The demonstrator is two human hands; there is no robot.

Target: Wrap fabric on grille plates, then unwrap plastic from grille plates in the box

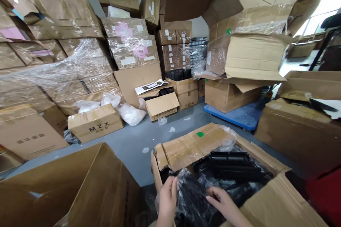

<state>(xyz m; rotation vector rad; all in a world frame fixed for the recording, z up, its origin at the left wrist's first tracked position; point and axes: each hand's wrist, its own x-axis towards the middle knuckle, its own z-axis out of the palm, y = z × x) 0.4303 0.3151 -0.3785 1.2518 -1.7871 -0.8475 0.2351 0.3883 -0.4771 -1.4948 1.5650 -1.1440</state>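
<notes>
Black moulded parts [229, 165] lie in clear plastic film [186, 181] in an open cardboard carton [262, 154], just ahead of the left hand [167, 198] and right hand [221, 202]. The left pinches the film; the right lies open-fingered on it. The flaps [191, 147] are back, the parts still wrapped.

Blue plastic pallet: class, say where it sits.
In the head view, the blue plastic pallet sits right of centre on the grey floor, under a cardboard box.

This was a warehouse storeroom. Cardboard cartons [191, 147] filled it, stacked high under plastic wrap [61, 67] beside a blue pallet [234, 115].
</notes>
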